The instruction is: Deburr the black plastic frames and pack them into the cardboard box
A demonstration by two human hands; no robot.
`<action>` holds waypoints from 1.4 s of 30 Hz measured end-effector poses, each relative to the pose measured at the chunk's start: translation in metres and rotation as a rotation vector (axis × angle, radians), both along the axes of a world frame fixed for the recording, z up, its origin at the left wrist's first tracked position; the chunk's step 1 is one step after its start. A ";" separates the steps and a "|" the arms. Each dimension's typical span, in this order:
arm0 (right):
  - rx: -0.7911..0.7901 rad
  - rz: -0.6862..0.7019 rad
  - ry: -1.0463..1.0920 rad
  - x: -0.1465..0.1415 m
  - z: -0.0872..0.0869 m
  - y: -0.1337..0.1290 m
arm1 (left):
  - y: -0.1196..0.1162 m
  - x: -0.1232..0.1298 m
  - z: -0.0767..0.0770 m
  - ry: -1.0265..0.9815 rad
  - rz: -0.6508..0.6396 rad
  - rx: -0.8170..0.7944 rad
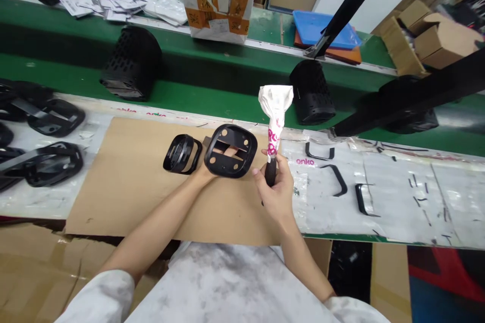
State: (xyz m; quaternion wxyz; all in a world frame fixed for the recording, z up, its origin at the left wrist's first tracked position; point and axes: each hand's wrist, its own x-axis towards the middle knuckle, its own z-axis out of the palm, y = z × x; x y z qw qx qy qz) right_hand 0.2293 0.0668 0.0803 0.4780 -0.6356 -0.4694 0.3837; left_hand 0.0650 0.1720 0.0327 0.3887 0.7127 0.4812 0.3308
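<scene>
My left hand (206,170) grips a black plastic frame (231,168) from behind. Its fingers show partly through the frame's slots; the rest of the hand is hidden. The frame is rounded, with several round holes, and is tilted up above the cardboard sheet (144,202). My right hand (278,186) is closed around the dark handle of a hammer (275,126), held upright. White wrapping with pink lettering covers its head and upper handle. To the left of the held frame, a second black plastic part (182,154) rests on the cardboard.
Black parts with long arms (53,164) lie on the left. Thin black strips (335,181) are scattered at right. Perforated black bins (132,63) stand behind on the green bench. A taped white package (220,0) and a blue tray (322,28) sit on the ledge; a black post (348,7) slants across.
</scene>
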 end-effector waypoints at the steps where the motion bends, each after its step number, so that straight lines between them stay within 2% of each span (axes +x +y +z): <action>1: 0.021 -0.009 0.010 -0.001 -0.002 -0.001 | 0.000 0.001 -0.003 -0.009 0.004 -0.009; 4: 0.032 0.015 0.017 -0.001 -0.011 -0.006 | 0.000 0.002 -0.014 -0.063 0.013 -0.021; 7: -0.003 0.032 -0.012 0.003 -0.022 -0.010 | 0.000 0.001 -0.017 -0.075 -0.064 -0.034; 12: -0.013 -0.019 -0.068 0.014 -0.027 -0.004 | -0.002 -0.002 -0.001 0.053 -0.210 -0.101; 15: 0.004 -0.088 -0.078 0.018 -0.021 0.001 | -0.001 -0.001 0.009 0.038 -0.293 -0.040; 18: -0.015 -0.116 0.023 0.016 -0.016 0.006 | 0.001 -0.002 0.012 0.012 -0.359 0.036; 22: -0.112 -0.103 0.268 0.013 -0.016 0.015 | 0.003 -0.004 0.010 0.080 -0.294 0.118; 24: -0.112 -0.128 0.327 0.014 -0.018 0.023 | 0.003 -0.004 0.006 0.095 -0.278 0.163; 28: -0.083 -0.160 0.316 0.021 -0.016 0.035 | 0.003 0.001 -0.004 0.132 -0.169 0.224; 34: -0.194 -0.049 0.427 0.017 -0.007 0.036 | 0.004 0.007 -0.016 0.344 -0.115 0.310; 39: -0.157 -0.028 0.384 0.011 -0.012 0.043 | 0.005 0.010 -0.022 0.521 -0.038 0.341; 42: -0.119 -0.014 0.333 0.013 -0.017 0.048 | 0.005 0.012 -0.020 0.587 -0.001 0.358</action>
